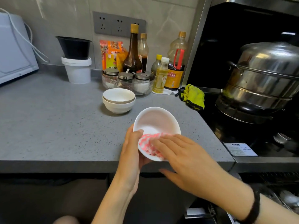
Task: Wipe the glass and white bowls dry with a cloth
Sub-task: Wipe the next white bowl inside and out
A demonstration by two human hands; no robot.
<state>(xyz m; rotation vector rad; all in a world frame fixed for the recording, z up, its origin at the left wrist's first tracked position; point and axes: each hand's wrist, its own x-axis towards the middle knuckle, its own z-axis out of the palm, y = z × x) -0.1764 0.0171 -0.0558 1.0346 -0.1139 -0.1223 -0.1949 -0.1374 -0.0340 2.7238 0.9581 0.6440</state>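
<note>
At the front edge of the surface (pixel 64 126), the left grip (pixel 131 151) clasps the tilted bowl (pixel 156 123) by its rim (one hand only) while the right grip (pixel 186 159), fingers flat, presses the cloth (pixel 147 141) inside, so a hard push may dislodge it.

Even soft daylight, wide-angle bending at edges, slight blur.
</note>
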